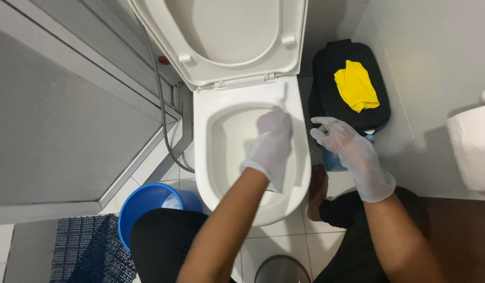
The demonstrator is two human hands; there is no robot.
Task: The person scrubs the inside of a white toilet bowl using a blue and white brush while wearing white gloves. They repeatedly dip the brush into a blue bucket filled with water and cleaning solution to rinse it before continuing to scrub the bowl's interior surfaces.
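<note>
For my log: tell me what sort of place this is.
A bathroom, most likely at home: a white toilet with its seat up, a hose on the wall and a paper roll.

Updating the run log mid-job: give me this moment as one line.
left hand: gloved, holds white brush handle over toilet bowl | right hand: gloved, open, free beside rim | seat lid: up | yellow cloth: on black bin

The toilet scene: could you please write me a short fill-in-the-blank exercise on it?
1. The toilet seat is ___.
2. Both hands wear ___ gloves.
3. The ___ cloth lies on the black bin.
4. The bucket beside the toilet is ___.

Missing words: raised; white; yellow; blue.
</note>
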